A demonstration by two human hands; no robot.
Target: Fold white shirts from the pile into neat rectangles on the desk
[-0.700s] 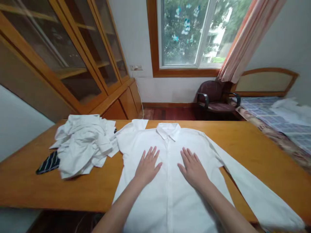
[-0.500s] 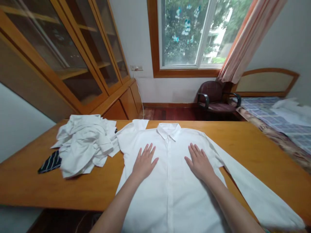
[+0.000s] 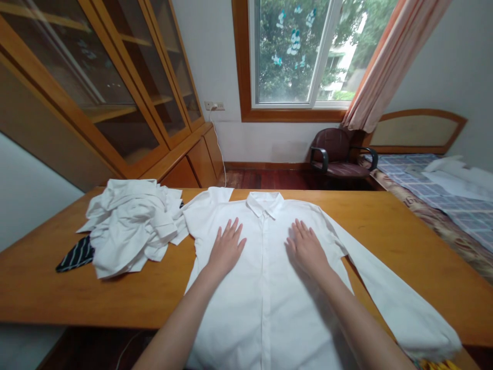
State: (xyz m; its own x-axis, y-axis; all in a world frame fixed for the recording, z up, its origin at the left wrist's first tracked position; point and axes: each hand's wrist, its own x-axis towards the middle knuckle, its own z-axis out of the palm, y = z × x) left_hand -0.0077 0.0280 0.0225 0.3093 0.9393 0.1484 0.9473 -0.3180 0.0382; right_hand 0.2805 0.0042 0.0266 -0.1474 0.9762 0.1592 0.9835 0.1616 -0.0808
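A white button-up shirt [image 3: 265,288] lies spread out on the wooden table [image 3: 127,303], front side up, its collar at the far edge. My left hand [image 3: 226,247] rests flat on the left part of the chest, fingers stretched out. On the other side of the button strip, my right hand [image 3: 307,246] is over the chest with its fingers extended; a shadow shows beside it. One sleeve reaches down to the right toward the near table edge. The other sleeve is folded out at the upper left. Both hands hold nothing.
A heap of white clothes [image 3: 131,226] sits on the table's left, with a dark striped cloth [image 3: 76,254] sticking out under it. Past the table stand a glass-door cabinet [image 3: 154,92], an armchair [image 3: 334,154] and a bed [image 3: 458,192].
My right hand has shifted slightly inward toward the button strip, and its fingers are closer together. My left hand stays flat on the shirt. The camera view has moved a little.
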